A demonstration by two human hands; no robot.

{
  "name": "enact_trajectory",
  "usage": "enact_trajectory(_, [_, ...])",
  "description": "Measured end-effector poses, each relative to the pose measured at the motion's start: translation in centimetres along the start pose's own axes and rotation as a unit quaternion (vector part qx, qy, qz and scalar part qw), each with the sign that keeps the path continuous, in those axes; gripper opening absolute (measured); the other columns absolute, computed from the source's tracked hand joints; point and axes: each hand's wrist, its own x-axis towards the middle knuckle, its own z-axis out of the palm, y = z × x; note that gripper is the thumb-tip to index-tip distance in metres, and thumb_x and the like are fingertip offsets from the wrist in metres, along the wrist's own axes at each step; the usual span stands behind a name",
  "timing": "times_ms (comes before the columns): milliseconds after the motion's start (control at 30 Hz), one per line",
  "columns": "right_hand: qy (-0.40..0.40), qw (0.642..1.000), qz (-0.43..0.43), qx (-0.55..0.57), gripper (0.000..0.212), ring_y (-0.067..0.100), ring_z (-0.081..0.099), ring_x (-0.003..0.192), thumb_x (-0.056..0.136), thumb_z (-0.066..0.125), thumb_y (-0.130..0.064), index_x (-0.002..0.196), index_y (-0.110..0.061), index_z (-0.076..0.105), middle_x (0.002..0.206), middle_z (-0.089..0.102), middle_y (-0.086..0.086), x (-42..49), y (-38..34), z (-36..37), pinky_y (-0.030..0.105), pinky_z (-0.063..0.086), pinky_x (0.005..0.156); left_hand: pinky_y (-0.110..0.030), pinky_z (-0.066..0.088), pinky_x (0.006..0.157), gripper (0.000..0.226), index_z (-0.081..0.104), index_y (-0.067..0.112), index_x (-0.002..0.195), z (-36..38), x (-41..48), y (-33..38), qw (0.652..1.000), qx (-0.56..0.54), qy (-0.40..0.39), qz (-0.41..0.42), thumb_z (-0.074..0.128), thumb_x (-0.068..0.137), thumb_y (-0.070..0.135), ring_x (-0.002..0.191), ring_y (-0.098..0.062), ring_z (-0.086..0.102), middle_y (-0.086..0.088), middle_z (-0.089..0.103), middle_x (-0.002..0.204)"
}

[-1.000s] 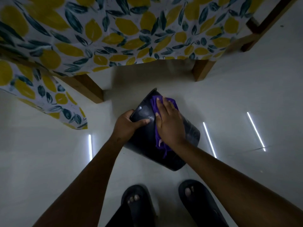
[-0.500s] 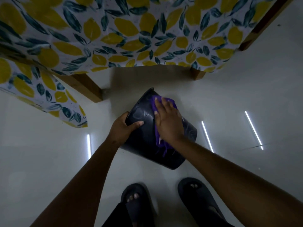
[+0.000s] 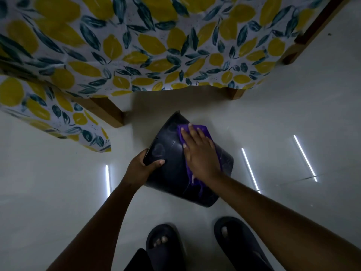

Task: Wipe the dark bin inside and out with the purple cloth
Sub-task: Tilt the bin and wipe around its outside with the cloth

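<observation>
The dark bin (image 3: 172,173) lies tipped on its side on the pale floor, its base toward my feet and its rim toward the table. My left hand (image 3: 140,167) grips the rim on the left, thumb on the outer wall. My right hand (image 3: 199,153) lies flat on the purple cloth (image 3: 197,129), pressing it against the upper outside of the bin. Cloth edges show past my fingertips and hang below my wrist. The bin's inside is hidden.
A table with a lemon-print tablecloth (image 3: 136,45) overhangs just beyond the bin, its wooden legs (image 3: 109,112) at left and right. My feet in dark slippers (image 3: 164,245) stand close below the bin. Light strips reflect on the glossy floor (image 3: 273,114).
The bin and both hands hold nearly the same pose. My right hand with the cloth has slid slightly up the bin's side toward the rim.
</observation>
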Motion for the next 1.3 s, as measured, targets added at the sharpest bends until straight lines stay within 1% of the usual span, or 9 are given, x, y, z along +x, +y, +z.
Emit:
enact_trajectory(100, [0.023, 0.993, 0.074, 0.086, 0.052, 0.034, 0.042, 0.135, 0.101, 0.03, -0.032, 0.148, -0.012, 0.036, 0.149, 0.043, 0.017, 2.2, 1.9, -0.6, 0.045, 0.038, 0.11, -0.024, 0.048, 0.083, 0.052, 0.053, 0.019, 0.124, 0.1, 0.2, 1.2, 0.999, 0.029, -0.002, 0.022, 0.074, 0.079, 0.033, 0.104, -0.016, 0.058, 0.001, 0.063, 0.119])
enact_trajectory(233, [0.026, 0.993, 0.085, 0.074, 0.05, 0.03, 0.043, 0.135, 0.101, 0.035, -0.028, 0.149, -0.012, 0.032, 0.147, 0.045, 0.015, 1.2, 2.1, -0.8, 0.041, 0.038, 0.111, -0.027, 0.044, 0.079, 0.06, 0.048, 0.018, 0.12, -0.4, 1.9, 4.5, 0.983, 0.165, -0.047, 0.06, 0.08, 0.071, 0.029, 0.097, -0.015, 0.055, 0.004, 0.058, 0.109])
enact_trajectory(400, [0.021, 0.997, 0.07, 0.027, 0.056, 0.029, 0.029, 0.145, 0.1, 0.032, -0.03, 0.153, -0.02, 0.017, 0.159, 0.026, 0.009, -2.0, 0.1, 0.1, 0.048, 0.034, 0.114, -0.04, 0.054, 0.083, 0.051, 0.06, 0.02, 0.104, 2.3, 2.4, 6.3, 0.99, 0.124, 0.06, 0.015, 0.067, 0.069, 0.055, 0.093, -0.024, 0.065, -0.003, 0.069, 0.102])
enact_trajectory(500, [0.023, 0.999, 0.039, -0.009, 0.06, 0.028, 0.019, 0.148, 0.099, 0.03, -0.03, 0.154, -0.022, 0.008, 0.163, 0.013, 0.006, -2.7, -1.4, 0.2, 0.047, 0.028, 0.114, -0.04, 0.052, 0.087, 0.041, 0.057, 0.019, 0.107, 2.8, 1.6, 5.9, 0.986, 0.141, 0.088, 0.033, 0.064, 0.08, 0.049, 0.098, -0.023, 0.062, -0.002, 0.066, 0.107])
enact_trajectory(633, [0.025, 0.998, 0.043, 0.027, 0.054, 0.03, 0.031, 0.143, 0.101, 0.032, -0.028, 0.152, -0.017, 0.02, 0.158, 0.028, 0.011, 0.8, -1.7, 0.2, 0.048, 0.035, 0.112, -0.039, 0.052, 0.087, 0.034, 0.054, 0.023, 0.103, 2.2, 1.4, 4.8, 0.987, 0.136, 0.072, 0.055, 0.064, 0.082, 0.047, 0.098, -0.022, 0.062, 0.001, 0.065, 0.103])
enact_trajectory(800, [0.005, 0.972, 0.169, 0.16, 0.045, 0.03, 0.055, 0.121, 0.1, 0.037, -0.029, 0.142, -0.013, 0.041, 0.138, 0.054, 0.013, 0.5, 2.2, -0.8, 0.039, 0.044, 0.099, -0.04, 0.053, 0.088, 0.037, 0.054, 0.025, 0.104, 1.9, 0.9, 4.0, 0.989, 0.117, 0.081, 0.046, 0.065, 0.081, 0.05, 0.099, -0.02, 0.063, 0.002, 0.065, 0.105])
enact_trajectory(1033, [0.017, 0.998, 0.067, -0.006, 0.056, 0.026, 0.02, 0.148, 0.102, 0.025, -0.034, 0.154, -0.016, 0.013, 0.162, 0.017, 0.008, -3.8, -1.9, 0.9, 0.046, 0.025, 0.117, -0.041, 0.052, 0.09, 0.033, 0.053, 0.026, 0.104, 1.8, 0.8, 3.8, 0.989, 0.115, 0.076, 0.049, 0.064, 0.082, 0.049, 0.1, -0.021, 0.062, 0.0, 0.066, 0.11])
enact_trajectory(1133, [0.0, 0.998, 0.055, 0.024, 0.055, 0.028, 0.026, 0.145, 0.102, 0.022, -0.035, 0.153, -0.016, 0.017, 0.16, 0.024, 0.01, -0.4, -1.7, 0.6, 0.046, 0.03, 0.115, -0.042, 0.053, 0.089, 0.035, 0.053, 0.024, 0.105, 1.6, 0.8, 3.6, 0.99, 0.111, 0.069, 0.05, 0.064, 0.083, 0.049, 0.1, -0.021, 0.063, -0.001, 0.067, 0.11])
enact_trajectory(1300, [-0.057, 0.968, 0.164, 0.182, 0.049, 0.028, 0.046, 0.132, 0.101, 0.034, -0.034, 0.148, -0.018, 0.033, 0.149, 0.044, 0.009, 1.4, 2.1, -1.1, 0.037, 0.037, 0.107, -0.034, 0.053, 0.08, 0.031, 0.056, 0.023, 0.1, 1.3, 0.2, 3.6, 0.994, 0.08, 0.07, 0.037, 0.067, 0.081, 0.045, 0.091, -0.017, 0.062, 0.003, 0.066, 0.099])
